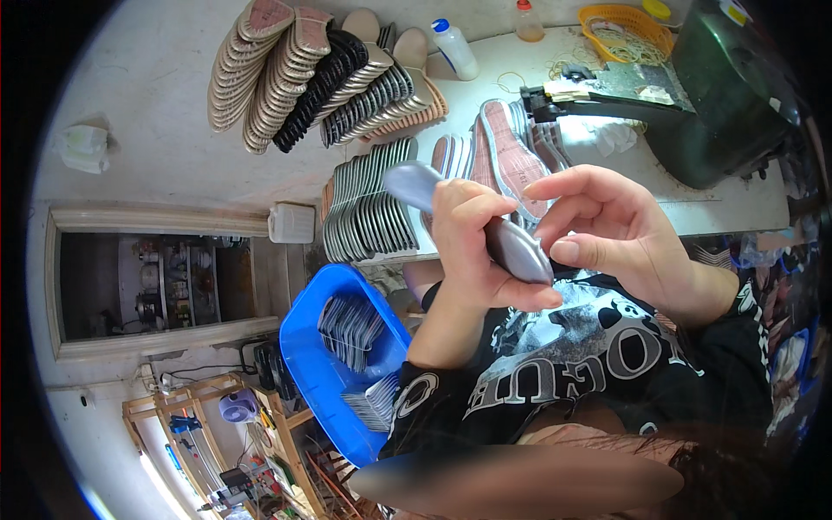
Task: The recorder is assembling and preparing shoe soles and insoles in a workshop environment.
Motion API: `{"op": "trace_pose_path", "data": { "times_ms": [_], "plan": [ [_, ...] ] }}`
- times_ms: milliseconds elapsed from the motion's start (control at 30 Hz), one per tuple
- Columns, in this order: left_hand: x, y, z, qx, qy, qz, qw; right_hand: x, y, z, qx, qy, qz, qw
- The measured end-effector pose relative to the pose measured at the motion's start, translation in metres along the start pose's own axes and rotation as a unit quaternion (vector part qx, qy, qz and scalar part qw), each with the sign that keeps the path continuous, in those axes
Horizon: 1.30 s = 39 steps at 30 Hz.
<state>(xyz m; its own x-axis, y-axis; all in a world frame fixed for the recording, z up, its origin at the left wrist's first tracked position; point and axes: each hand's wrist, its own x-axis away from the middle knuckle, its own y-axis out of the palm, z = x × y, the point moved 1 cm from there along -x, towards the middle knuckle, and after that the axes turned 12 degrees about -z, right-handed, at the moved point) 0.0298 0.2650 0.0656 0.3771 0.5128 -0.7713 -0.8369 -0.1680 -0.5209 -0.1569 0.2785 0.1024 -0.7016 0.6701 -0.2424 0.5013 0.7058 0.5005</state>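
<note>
My left hand is wrapped round a grey, padded shoe insole, whose rounded other end sticks out to the left past my knuckles. My right hand is beside the insole's near end, its fingers curved and apart from the thumb. Whether those fingertips touch the insole's edge is hard to make out. Just behind my hands, pinkish insoles with grey rims lean on the table. A long row of grey-edged insoles stands to the left of them.
Several stacks of beige and black insoles stand at the back left. A blue tub with insoles is at my left. A dark green machine stands on the right of the white table. Behind are a white bottle and a yellow basket.
</note>
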Motion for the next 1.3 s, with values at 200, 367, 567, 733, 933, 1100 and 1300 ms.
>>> {"op": "trace_pose_path", "data": {
  "times_ms": [200,367,567,733,933,1100,1300],
  "plan": [
    [-0.006,-0.01,0.002,-0.076,0.06,-0.051,0.994,0.003,-0.007,-0.001,-0.028,0.075,0.037,0.996],
    [-0.01,-0.009,0.001,-0.123,0.105,-0.096,0.982,0.002,-0.021,0.009,-0.099,0.105,0.035,0.989],
    [-0.006,-0.014,0.008,-0.089,0.113,-0.132,0.981,-0.004,-0.023,0.01,-0.161,0.155,-0.055,0.973],
    [-0.003,-0.018,0.011,-0.064,0.091,-0.158,0.981,-0.002,-0.024,0.02,-0.167,0.108,-0.118,0.973],
    [0.013,-0.019,0.017,-0.084,0.068,-0.13,0.986,0.001,-0.02,0.019,-0.177,0.149,-0.081,0.97],
    [0.018,-0.018,0.019,-0.11,0.078,-0.129,0.982,0.002,-0.018,0.018,-0.166,0.18,-0.077,0.966],
    [0.015,-0.02,0.023,-0.108,0.09,-0.111,0.984,0.003,-0.02,0.04,-0.248,0.195,-0.106,0.943]
  ]
}}
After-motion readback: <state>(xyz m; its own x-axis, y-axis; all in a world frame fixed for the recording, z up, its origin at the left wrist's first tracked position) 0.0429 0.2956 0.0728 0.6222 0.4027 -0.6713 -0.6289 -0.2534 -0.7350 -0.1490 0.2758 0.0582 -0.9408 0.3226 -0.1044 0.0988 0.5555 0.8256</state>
